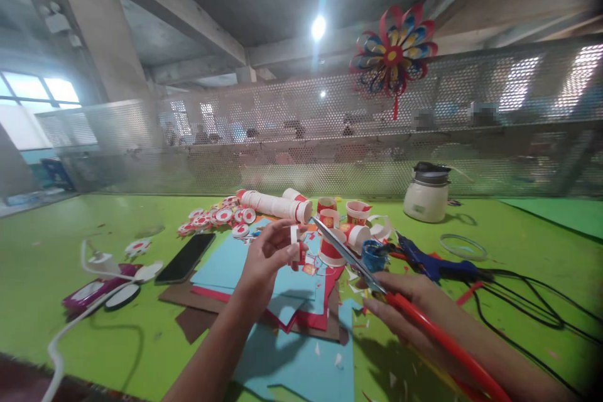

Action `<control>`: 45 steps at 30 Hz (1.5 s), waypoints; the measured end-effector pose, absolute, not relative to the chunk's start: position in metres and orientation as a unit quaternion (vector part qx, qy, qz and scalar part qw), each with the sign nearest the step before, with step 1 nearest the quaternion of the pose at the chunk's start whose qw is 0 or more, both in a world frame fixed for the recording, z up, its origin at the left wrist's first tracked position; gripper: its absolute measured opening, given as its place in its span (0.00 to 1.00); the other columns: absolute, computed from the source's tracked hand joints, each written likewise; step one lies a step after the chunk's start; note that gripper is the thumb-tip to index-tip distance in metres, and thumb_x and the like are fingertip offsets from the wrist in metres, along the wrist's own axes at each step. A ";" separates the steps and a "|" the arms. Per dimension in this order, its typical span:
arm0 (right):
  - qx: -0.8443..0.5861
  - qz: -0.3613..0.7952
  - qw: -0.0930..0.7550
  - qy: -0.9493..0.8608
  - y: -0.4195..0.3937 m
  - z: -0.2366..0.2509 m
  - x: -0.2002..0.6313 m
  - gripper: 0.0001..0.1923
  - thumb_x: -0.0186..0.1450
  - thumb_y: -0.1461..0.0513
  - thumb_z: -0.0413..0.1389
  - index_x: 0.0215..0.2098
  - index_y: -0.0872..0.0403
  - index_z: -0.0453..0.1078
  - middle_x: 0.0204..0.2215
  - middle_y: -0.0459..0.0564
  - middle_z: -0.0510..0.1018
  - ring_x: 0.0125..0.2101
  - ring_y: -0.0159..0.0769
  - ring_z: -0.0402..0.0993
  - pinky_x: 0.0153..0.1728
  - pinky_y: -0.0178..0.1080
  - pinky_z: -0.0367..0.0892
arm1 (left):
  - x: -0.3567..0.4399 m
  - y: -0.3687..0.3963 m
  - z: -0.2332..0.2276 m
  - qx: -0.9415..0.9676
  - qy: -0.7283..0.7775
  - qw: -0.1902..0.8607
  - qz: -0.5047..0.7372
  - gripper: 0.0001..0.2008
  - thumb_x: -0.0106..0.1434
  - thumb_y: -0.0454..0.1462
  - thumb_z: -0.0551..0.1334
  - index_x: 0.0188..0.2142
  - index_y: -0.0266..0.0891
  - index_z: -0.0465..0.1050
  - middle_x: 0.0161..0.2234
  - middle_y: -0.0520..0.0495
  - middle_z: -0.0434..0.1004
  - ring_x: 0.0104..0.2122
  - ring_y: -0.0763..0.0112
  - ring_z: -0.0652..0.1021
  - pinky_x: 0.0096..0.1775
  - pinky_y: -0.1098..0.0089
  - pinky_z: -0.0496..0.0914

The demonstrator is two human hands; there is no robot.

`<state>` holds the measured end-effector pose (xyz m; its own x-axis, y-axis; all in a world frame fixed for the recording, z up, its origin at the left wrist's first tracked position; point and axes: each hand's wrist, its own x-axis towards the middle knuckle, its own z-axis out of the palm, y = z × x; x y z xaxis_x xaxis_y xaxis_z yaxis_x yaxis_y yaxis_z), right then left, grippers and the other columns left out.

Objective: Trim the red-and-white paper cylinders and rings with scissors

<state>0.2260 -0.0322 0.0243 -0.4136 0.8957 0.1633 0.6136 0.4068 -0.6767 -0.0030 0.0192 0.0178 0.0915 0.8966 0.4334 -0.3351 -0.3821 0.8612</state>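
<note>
Scissors point(409, 309) lie closest, held in the right hand point(413, 287). The left hand point(268, 250) pinches a red-and-white scrap point(295, 236) above the blue paper point(219, 270), near the scissors' tips. Clean cutting probably wants the scrap steady and fingertips clear. The left forearm angles inward; the right aims the scissors up and leftward.

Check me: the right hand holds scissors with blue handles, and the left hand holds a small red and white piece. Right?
Not quite: in the head view, the scissors in the right hand have red handles, not blue. The left hand does hold that small piece.
</note>
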 end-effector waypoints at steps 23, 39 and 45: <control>-0.479 0.149 0.275 -0.820 -0.045 0.033 0.215 0.12 0.63 0.59 0.49 0.37 0.56 0.72 0.26 0.49 0.75 0.26 0.34 0.68 0.26 0.35 0.63 | -0.002 0.016 0.021 0.586 0.286 0.442 0.616 0.24 0.52 0.37 0.66 0.50 0.38 0.68 0.46 0.39 0.73 0.42 0.63 0.75 0.39 0.66 0.72; -0.384 0.486 0.259 -0.741 -0.058 0.037 0.226 0.22 0.61 0.46 0.51 0.42 0.53 0.71 0.22 0.46 0.70 0.22 0.30 0.67 0.23 0.31 0.65 | -0.014 0.015 0.023 0.441 0.225 0.665 0.560 0.17 0.59 0.44 0.57 0.39 0.34 0.74 0.29 0.46 0.72 0.26 0.76 0.70 0.27 0.76 0.63; -0.375 0.504 0.296 -0.720 -0.063 0.041 0.230 0.30 0.58 0.40 0.48 0.45 0.53 0.71 0.21 0.48 0.71 0.22 0.33 0.69 0.23 0.33 0.67 | -0.012 0.017 0.020 0.503 0.227 0.672 0.494 0.22 0.60 0.50 0.53 0.26 0.33 0.71 0.16 0.48 0.67 0.16 0.77 0.65 0.18 0.75 0.51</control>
